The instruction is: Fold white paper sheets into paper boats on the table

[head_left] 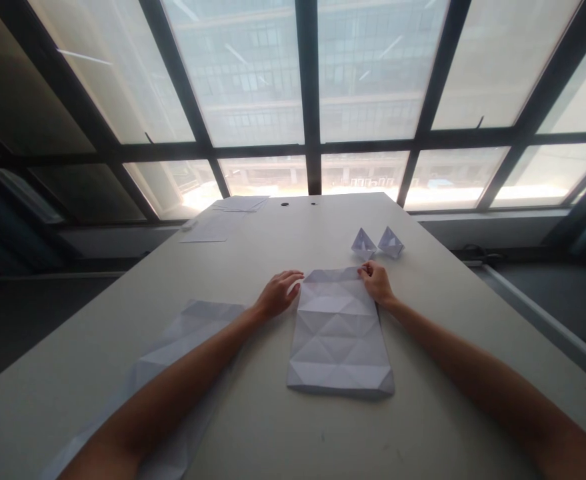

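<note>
A white sheet of paper [340,333] with a grid of triangular creases lies on the table before me, its near and far edges folded over. My right hand [375,281] pinches its far right corner. Beside the far left corner is my left hand [279,292], thumb and fingers apart, with nothing visible between them. Just beyond my right hand stand two small folded paper shapes with pointed tops, a left one [363,245] and a right one [390,243].
Another creased sheet [173,353] lies to the left, partly under my left forearm. Flat papers [213,227] rest at the table's far left. The white table [283,243] has two dark round holes near its far edge, and large windows rise beyond.
</note>
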{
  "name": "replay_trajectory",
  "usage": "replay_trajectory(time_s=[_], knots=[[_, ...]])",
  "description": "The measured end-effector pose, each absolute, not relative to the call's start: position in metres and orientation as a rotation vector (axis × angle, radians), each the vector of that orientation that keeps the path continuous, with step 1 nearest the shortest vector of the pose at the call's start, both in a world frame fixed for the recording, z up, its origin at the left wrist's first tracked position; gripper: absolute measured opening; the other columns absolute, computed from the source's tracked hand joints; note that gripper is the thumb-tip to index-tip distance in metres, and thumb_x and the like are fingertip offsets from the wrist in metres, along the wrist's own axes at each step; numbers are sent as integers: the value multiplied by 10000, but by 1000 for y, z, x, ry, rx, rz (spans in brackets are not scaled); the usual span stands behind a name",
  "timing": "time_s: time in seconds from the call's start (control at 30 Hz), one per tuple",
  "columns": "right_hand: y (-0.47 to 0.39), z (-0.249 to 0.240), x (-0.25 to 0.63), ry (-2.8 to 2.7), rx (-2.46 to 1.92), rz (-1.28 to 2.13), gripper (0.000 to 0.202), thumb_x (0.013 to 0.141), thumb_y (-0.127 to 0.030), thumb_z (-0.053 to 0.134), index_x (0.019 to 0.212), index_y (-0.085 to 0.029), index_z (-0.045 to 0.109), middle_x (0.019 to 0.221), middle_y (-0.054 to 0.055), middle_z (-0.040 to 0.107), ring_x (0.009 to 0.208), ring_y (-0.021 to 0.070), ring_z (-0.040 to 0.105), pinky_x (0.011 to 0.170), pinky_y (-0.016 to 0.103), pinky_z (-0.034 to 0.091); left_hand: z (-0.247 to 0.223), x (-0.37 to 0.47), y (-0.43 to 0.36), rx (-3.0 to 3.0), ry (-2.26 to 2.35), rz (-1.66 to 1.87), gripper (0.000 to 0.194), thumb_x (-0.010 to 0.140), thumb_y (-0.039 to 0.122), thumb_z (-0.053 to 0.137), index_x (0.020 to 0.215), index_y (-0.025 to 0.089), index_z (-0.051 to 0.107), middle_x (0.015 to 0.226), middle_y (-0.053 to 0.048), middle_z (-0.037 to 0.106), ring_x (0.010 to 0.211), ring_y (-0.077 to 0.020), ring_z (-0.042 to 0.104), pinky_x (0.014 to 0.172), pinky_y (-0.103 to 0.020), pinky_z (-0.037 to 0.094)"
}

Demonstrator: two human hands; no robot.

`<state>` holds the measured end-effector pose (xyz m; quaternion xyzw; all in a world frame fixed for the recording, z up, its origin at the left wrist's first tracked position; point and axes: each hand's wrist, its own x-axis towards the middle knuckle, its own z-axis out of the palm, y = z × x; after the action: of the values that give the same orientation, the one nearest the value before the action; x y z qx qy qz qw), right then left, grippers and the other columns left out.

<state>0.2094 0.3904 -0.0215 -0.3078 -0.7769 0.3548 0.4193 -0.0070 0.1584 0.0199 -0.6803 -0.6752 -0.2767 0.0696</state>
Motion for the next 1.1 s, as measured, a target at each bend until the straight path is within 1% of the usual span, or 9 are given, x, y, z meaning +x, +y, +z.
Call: replay_trajectory(time_s=[0.07, 0.17, 0.27, 0.33, 0.37, 0.47, 0.63, 0.87, 1.1], knots=[[390, -22, 207, -1967, -782, 867, 184, 778, -363, 557, 746, -184, 587, 640, 18, 599, 598, 173, 546, 576, 278, 410, 22, 2, 151, -2204, -2013, -729, 408, 975, 349, 452, 1352, 208, 519, 1399, -72, 530, 1332, -217, 439, 1116, -385, 342], [387, -20, 206, -2017, -822, 829, 208, 806, -354, 537, 829, -167, 625, 702, 48, 637, 643, 197, 574, 625, 310, 455, 20, 15, 145, -2399, -2042, -468, 711, 926, 568, 488, 1517, 227, 286, 1550, -80, 318, 1448, -272, 236, 1168, -438, 233], [377, -13, 212, -2058, -831, 601, 352, 828, -317, 530, 1123, -140, 610, 1039, 138, 661, 912, 266, 608, 823, 402, 481, 16, 21, 143, -2437, -2079, -294, 868, 863, 702, 475, 1541, 226, 215, 1586, -100, 198, 1466, -319, 144, 1177, -479, 156], [365, -6, 220, -2105, -772, 376, 483, 839, -300, 539, 1295, -143, 529, 1325, 178, 523, 1188, 328, 494, 1001, 483, 391, 13, 22, 144, -2415, -2090, -252, 903, 850, 734, 456, 1545, 217, 201, 1590, -112, 169, 1468, -326, 122, 1178, -478, 133], [358, -4, 224, -2157, -726, 320, 492, 858, -302, 526, 1328, -156, 513, 1393, 173, 466, 1257, 340, 436, 1050, 505, 344, 12, 21, 144, -2400, -2095, -245, 908, 852, 738, 445, 1547, 212, 191, 1590, -116, 161, 1468, -326, 116, 1178, -474, 127], [340, -3, 233, -2428, -505, 322, 452, 913, -351, 476, 1335, -200, 533, 1429, 135, 455, 1314, 324, 394, 1103, 505, 302, 8, 20, 145, -2364, -2099, -238, 898, 862, 738, 421, 1548, 211, 181, 1593, -120, 139, 1470, -324, 105, 1175, -472, 120], [331, -12, 238, -2769, -401, 302, 568, 932, -491, 458, 1403, -173, 481, 1495, 155, 401, 1373, 306, 362, 1137, 481, 272, 5, 21, 146, -2347, -2105, -216, 875, 877, 733, 394, 1548, 213, 178, 1594, -125, 119, 1473, -320, 89, 1173, -481, 103], [336, -9, 243, -2889, -334, 277, 710, 934, -603, 397, 1488, -161, 358, 1553, 162, 288, 1441, 284, 244, 1173, 460, 195, 14, 23, 144, -2372, -2121, -194, 884, 875, 732, 398, 1552, 220, 151, 1595, -120, 119, 1473, -313, 94, 1175, -472, 94], [333, -8, 246, -2850, -333, 311, 701, 928, -601, 423, 1479, -170, 381, 1548, 160, 292, 1434, 291, 263, 1170, 472, 202, 16, 23, 143, -2387, -2143, -199, 908, 859, 753, 400, 1550, 213, 164, 1594, -121, 118, 1475, -304, 89, 1178, -471, 89]])
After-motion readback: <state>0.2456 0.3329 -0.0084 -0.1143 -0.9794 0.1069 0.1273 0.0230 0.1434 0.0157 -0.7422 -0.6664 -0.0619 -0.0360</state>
